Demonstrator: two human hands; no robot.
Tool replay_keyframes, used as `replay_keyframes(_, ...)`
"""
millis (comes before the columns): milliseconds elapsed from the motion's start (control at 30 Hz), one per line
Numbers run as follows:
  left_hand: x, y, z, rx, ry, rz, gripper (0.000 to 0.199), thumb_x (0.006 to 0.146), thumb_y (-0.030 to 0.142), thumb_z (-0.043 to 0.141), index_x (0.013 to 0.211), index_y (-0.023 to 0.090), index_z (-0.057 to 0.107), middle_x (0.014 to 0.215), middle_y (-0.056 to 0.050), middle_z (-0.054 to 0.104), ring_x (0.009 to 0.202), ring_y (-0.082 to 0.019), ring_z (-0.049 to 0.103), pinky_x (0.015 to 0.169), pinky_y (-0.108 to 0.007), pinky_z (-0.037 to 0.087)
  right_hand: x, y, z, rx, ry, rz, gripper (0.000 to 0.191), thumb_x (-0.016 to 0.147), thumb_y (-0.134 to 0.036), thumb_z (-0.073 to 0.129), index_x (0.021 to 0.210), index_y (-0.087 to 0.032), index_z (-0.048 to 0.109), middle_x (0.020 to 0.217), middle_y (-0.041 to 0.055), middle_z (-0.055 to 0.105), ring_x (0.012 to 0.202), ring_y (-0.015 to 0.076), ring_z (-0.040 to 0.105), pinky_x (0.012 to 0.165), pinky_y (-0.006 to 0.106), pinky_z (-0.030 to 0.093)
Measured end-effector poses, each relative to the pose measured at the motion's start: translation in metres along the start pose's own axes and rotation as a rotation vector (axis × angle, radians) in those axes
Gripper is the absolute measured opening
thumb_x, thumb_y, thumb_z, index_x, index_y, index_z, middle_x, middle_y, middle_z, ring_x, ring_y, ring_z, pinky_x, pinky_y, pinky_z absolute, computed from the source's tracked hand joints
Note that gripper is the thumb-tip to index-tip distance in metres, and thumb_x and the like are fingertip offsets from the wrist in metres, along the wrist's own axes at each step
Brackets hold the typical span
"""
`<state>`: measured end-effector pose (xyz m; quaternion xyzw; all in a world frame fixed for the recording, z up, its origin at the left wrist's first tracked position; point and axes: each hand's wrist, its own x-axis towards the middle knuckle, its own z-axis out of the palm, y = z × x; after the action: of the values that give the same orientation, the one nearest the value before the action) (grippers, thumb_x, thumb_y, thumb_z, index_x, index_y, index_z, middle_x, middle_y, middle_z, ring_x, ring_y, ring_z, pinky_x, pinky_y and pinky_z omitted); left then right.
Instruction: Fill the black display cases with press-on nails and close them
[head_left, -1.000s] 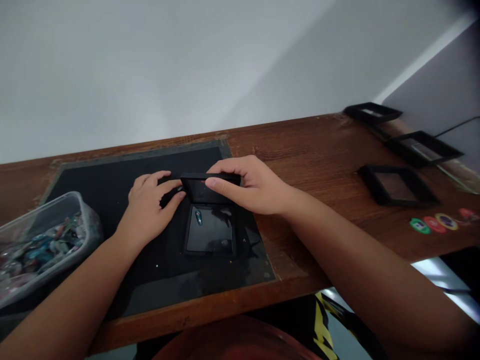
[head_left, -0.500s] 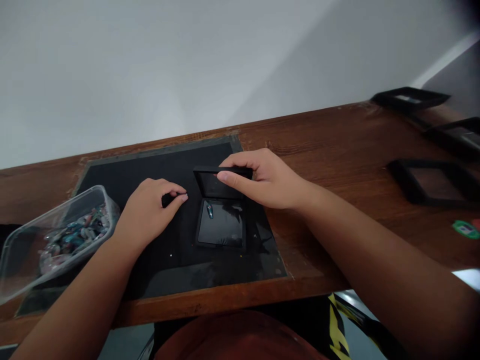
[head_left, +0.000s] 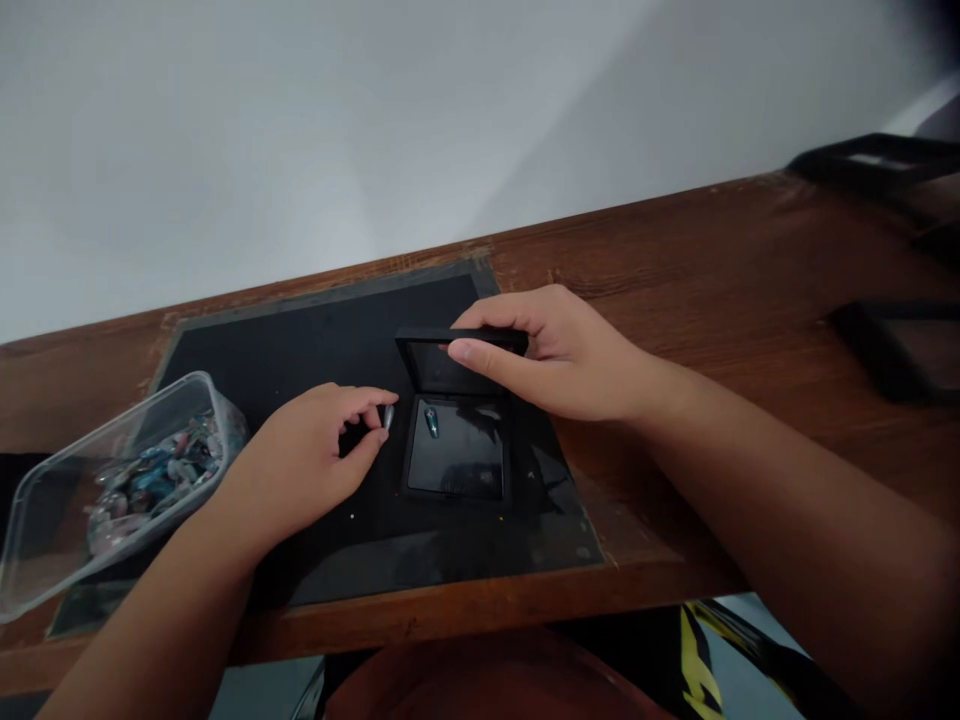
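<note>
A shallow black case [head_left: 457, 465] lies on the dark mat with its hinged lid [head_left: 431, 365] standing up. Inside, near the upper left corner, rests a teal press-on nail [head_left: 431, 421] with small star-like marks. My right hand [head_left: 551, 350] grips the lid's top edge, thumb in front and fingers behind. Just left of the case, my left hand [head_left: 315, 455] pinches a small silvery press-on nail [head_left: 388, 417] between thumb and index finger. That nail is apart from the case.
A clear plastic tub [head_left: 45, 540] of glossy press-on nails [head_left: 157, 480] stands at left, beside my left forearm. The black mat [head_left: 330, 340] covers part of the wooden table [head_left: 675, 260]. Black frames [head_left: 877, 345] lie at far right. A wall rises behind.
My left hand has moved a little right with its fingers turned, so the silvery nail now shows. My right hand still holds the lid up. The whole view has shifted slightly.
</note>
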<state>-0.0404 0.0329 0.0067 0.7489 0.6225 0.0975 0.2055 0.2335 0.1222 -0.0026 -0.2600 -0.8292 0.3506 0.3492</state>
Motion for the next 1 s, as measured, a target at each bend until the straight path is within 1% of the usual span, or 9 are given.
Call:
replay_keyframes(167, 0.005, -0.006, 0.0, -0.041, -0.008, -0.049, 0.045, 0.092, 0.051, 0.064, 0.121, 0.024, 0.086, 0.097, -0.008, 0.083, 0.086, -0.028, 0.073, 0.084, -0.046, 0.057, 0.001, -0.001, 0.0, 0.004, 0.012, -0.012, 0.03, 0.108, -0.041, 0.071, 0.099, -0.015, 0.083, 0.087, 0.0026, 0.079, 0.078, 0.0161, 0.068, 0.072, 0.031, 0.047)
replay_keyframes(300, 0.002, -0.009, 0.002, 0.034, 0.006, 0.008, 0.043, 0.098, 0.051, 0.063, 0.123, 0.024, 0.086, 0.101, -0.009, 0.083, 0.093, -0.031, 0.075, 0.091, -0.049, 0.06, 0.001, -0.001, 0.0, 0.004, 0.014, -0.014, 0.03, 0.108, -0.041, 0.071, 0.099, -0.015, 0.082, 0.085, 0.0019, 0.077, 0.077, 0.0153, 0.067, 0.07, 0.03, 0.046)
replay_keyframes(433, -0.004, -0.014, 0.004, 0.238, 0.055, 0.128, 0.051, 0.109, 0.052, 0.053, 0.133, 0.019, 0.084, 0.122, -0.015, 0.084, 0.114, -0.04, 0.077, 0.099, -0.058, 0.062, 0.001, 0.0, 0.001, 0.008, 0.019, -0.031, 0.03, 0.108, -0.041, 0.071, 0.098, -0.015, 0.082, 0.086, 0.0013, 0.077, 0.077, 0.0146, 0.066, 0.071, 0.03, 0.046)
replay_keyframes(500, -0.007, -0.016, 0.004, 0.261, 0.043, 0.168, 0.053, 0.111, 0.054, 0.051, 0.135, 0.019, 0.083, 0.13, -0.015, 0.084, 0.12, -0.04, 0.077, 0.102, -0.059, 0.063, 0.001, 0.001, 0.001, 0.011, 0.024, -0.037, 0.031, 0.108, -0.042, 0.071, 0.097, -0.015, 0.082, 0.085, 0.0011, 0.076, 0.077, 0.0147, 0.065, 0.071, 0.03, 0.046)
replay_keyframes(600, -0.007, -0.017, 0.004, 0.245, 0.038, 0.173, 0.051, 0.111, 0.055, 0.053, 0.132, 0.022, 0.085, 0.128, -0.012, 0.086, 0.12, -0.039, 0.079, 0.101, -0.058, 0.064, 0.001, 0.002, 0.002, 0.015, 0.027, -0.034, 0.03, 0.108, -0.041, 0.071, 0.096, -0.016, 0.081, 0.086, 0.0014, 0.076, 0.078, 0.0157, 0.065, 0.073, 0.031, 0.046)
replay_keyframes(700, -0.006, -0.016, 0.002, 0.265, 0.039, 0.159, 0.05, 0.11, 0.054, 0.052, 0.131, 0.023, 0.086, 0.126, -0.012, 0.088, 0.117, -0.041, 0.08, 0.1, -0.06, 0.064, 0.001, 0.002, 0.003, 0.022, 0.022, -0.04, 0.031, 0.108, -0.042, 0.07, 0.097, -0.015, 0.08, 0.086, 0.0016, 0.075, 0.079, 0.0158, 0.065, 0.073, 0.031, 0.045)
replay_keyframes(800, -0.004, -0.017, -0.002, 0.247, -0.016, 0.15, 0.048, 0.108, 0.055, 0.054, 0.128, 0.026, 0.086, 0.12, -0.012, 0.089, 0.104, -0.039, 0.082, 0.096, -0.058, 0.065, 0.001, 0.002, 0.003, 0.031, 0.021, -0.05, 0.03, 0.108, -0.041, 0.072, 0.096, -0.015, 0.08, 0.085, 0.0008, 0.074, 0.078, 0.0152, 0.063, 0.074, 0.031, 0.045)
replay_keyframes(867, -0.004, -0.02, -0.004, 0.207, -0.051, 0.139, 0.046, 0.105, 0.057, 0.058, 0.129, 0.028, 0.085, 0.118, -0.01, 0.088, 0.101, -0.037, 0.082, 0.095, -0.056, 0.066, 0.001, 0.002, 0.002, 0.04, 0.02, -0.05, 0.03, 0.107, -0.042, 0.073, 0.096, -0.015, 0.08, 0.085, 0.0005, 0.073, 0.079, 0.0151, 0.063, 0.074, 0.031, 0.045)
replay_keyframes(1000, -0.005, -0.029, -0.009, 0.118, -0.098, 0.131, 0.044, 0.102, 0.055, 0.06, 0.129, 0.03, 0.084, 0.122, -0.009, 0.087, 0.107, -0.035, 0.081, 0.105, -0.056, 0.064, 0.001, 0.002, 0.002, 0.037, 0.015, -0.051, 0.032, 0.109, -0.043, 0.071, 0.096, -0.014, 0.08, 0.086, 0.0014, 0.074, 0.079, 0.0149, 0.063, 0.074, 0.031, 0.044)
